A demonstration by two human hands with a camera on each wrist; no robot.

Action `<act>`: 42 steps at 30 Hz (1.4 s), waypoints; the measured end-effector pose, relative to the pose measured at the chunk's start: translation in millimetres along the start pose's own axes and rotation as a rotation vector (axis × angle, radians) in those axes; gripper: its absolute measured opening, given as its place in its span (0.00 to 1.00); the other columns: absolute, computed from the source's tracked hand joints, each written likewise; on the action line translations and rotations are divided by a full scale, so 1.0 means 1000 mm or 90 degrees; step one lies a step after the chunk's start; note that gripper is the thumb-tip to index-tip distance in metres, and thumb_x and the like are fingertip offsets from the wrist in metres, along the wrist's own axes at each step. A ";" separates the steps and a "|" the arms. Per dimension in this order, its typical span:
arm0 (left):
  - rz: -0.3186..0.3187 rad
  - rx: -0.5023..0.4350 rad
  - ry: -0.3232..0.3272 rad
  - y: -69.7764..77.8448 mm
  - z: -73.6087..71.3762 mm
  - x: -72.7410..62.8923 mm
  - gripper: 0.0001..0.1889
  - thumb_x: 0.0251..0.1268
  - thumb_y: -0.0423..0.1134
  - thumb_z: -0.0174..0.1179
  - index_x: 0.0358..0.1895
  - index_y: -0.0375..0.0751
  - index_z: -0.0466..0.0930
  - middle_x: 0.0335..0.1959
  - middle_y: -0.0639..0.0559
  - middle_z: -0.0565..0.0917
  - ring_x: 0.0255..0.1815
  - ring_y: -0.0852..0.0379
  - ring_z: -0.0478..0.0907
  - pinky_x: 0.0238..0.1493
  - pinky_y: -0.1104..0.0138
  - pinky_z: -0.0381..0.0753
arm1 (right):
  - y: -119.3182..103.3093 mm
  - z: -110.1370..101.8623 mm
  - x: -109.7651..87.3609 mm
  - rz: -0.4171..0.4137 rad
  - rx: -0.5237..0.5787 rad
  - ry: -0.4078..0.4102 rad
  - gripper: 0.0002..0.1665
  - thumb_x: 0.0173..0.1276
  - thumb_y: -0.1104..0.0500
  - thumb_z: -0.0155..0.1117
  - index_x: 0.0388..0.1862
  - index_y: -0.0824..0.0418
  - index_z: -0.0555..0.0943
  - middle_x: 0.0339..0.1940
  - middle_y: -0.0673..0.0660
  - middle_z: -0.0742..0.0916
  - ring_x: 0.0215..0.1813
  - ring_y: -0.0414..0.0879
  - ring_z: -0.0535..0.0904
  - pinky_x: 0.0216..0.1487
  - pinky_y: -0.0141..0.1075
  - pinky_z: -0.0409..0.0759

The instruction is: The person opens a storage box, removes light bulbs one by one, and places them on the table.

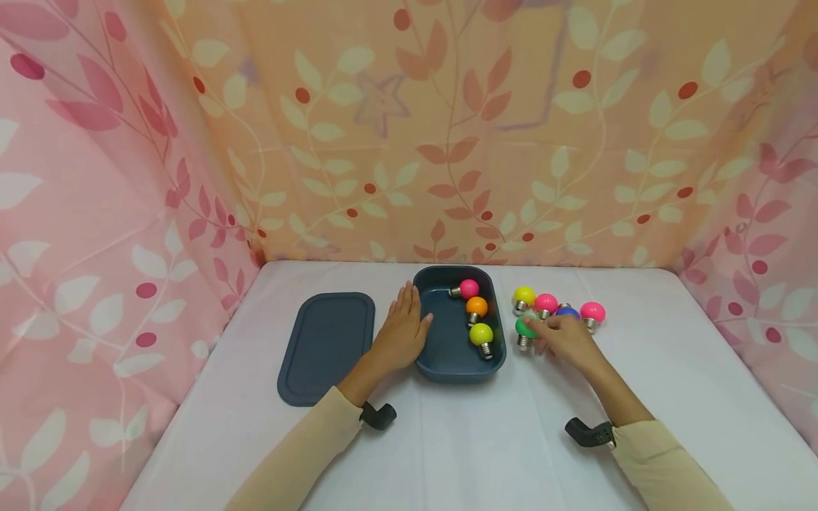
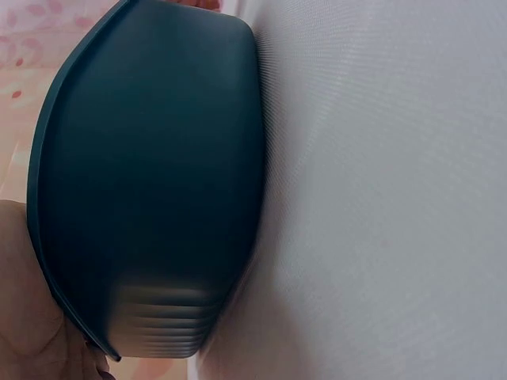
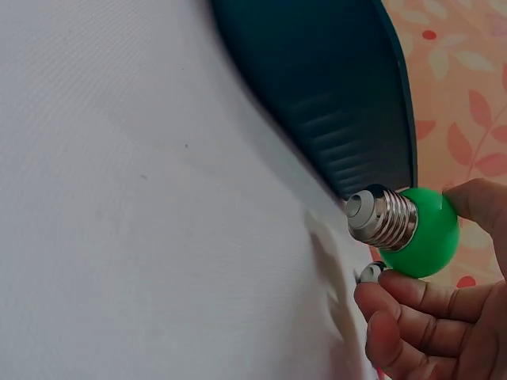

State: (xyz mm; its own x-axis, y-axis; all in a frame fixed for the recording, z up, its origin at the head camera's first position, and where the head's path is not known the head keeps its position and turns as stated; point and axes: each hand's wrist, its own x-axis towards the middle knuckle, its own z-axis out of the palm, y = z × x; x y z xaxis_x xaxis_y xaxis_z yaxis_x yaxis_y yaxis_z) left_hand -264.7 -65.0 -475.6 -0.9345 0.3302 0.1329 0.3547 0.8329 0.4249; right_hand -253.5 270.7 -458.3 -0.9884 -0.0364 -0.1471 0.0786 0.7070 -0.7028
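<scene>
Between thumb and fingers, my right hand [image 1: 565, 339] pinches a green light bulb [image 3: 428, 232] by its round globe, its metal screw base pointing away from the palm. My left hand [image 1: 402, 330] lies with straight fingers along the left rim of a dark blue-grey box [image 1: 456, 372]. Inside the box, toward its right side, lie a pink bulb [image 1: 469, 288], an orange bulb [image 1: 476, 306] and a yellow-green bulb [image 1: 481, 334]. Just beyond my right hand are a yellow bulb [image 1: 525, 296], two pink bulbs [image 1: 546, 304] and a blue bulb [image 1: 567, 311], partly hidden by the hand.
A flat dark lid [image 1: 327, 348] lies on the white-covered table [image 1: 486, 447] to the left of the box. Patterned cloth [image 1: 447, 142] hangs behind the table and along both sides. Each wrist wears a black camera mount [image 1: 380, 416].
</scene>
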 end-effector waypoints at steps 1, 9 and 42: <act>0.000 -0.001 0.001 0.000 0.000 0.000 0.36 0.85 0.51 0.38 0.81 0.28 0.40 0.83 0.37 0.37 0.83 0.45 0.31 0.80 0.50 0.41 | 0.000 0.001 0.001 0.005 0.001 -0.001 0.40 0.71 0.28 0.56 0.33 0.64 0.86 0.23 0.58 0.86 0.30 0.52 0.78 0.30 0.37 0.72; 0.000 -0.005 -0.003 0.001 -0.001 0.000 0.36 0.85 0.51 0.37 0.81 0.28 0.40 0.83 0.37 0.37 0.83 0.46 0.30 0.80 0.51 0.40 | 0.003 0.008 0.009 0.016 -0.026 0.011 0.41 0.70 0.27 0.55 0.26 0.63 0.84 0.18 0.54 0.83 0.25 0.48 0.76 0.29 0.37 0.71; -0.006 -0.007 -0.013 0.003 -0.004 -0.001 0.37 0.85 0.51 0.36 0.81 0.29 0.38 0.83 0.39 0.34 0.83 0.47 0.28 0.80 0.52 0.38 | 0.007 0.014 0.027 0.059 -0.066 0.025 0.44 0.69 0.23 0.49 0.20 0.61 0.79 0.15 0.55 0.81 0.22 0.50 0.75 0.23 0.36 0.67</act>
State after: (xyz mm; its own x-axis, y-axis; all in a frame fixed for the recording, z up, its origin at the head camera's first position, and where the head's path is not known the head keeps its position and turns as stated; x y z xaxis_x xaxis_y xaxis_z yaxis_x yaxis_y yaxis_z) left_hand -262.9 -64.9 -470.7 -0.9372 0.3307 0.1109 0.3450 0.8315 0.4355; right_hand -277.4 264.9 -476.5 -0.9820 0.0592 -0.1796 0.1586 0.7749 -0.6119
